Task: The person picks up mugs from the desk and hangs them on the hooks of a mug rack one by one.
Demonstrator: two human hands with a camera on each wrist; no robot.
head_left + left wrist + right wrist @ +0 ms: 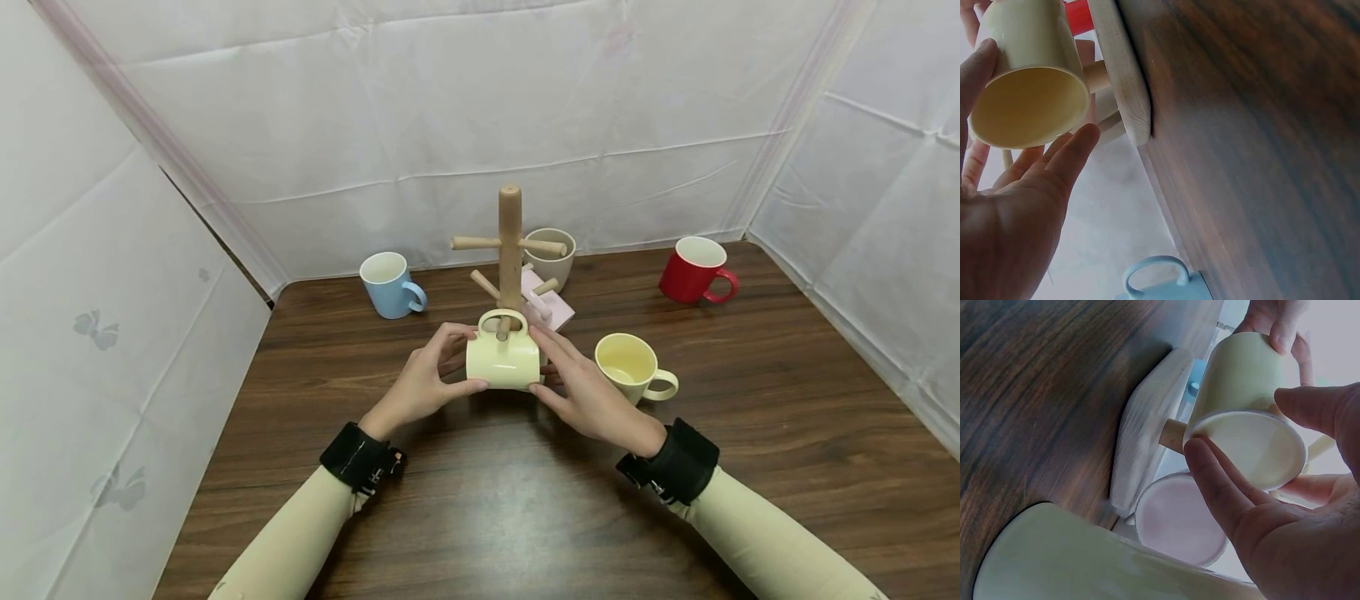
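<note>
A pale yellow mug lies sideways at the front of a wooden mug tree, its handle uppermost. A lower peg of the tree shows through the handle loop. My left hand holds the mug's open end, thumb on the near side and fingers behind. At the base end, my right hand grips it between thumb and fingers. The mug's hollow mouth faces my left palm in the left wrist view. Its round base shows between my right thumb and fingers in the right wrist view.
A second yellow mug stands upright beside my right hand. Behind the tree are a pink mug on its side and a grey-beige mug. A blue mug stands back left, a red mug back right. White cloth walls the table.
</note>
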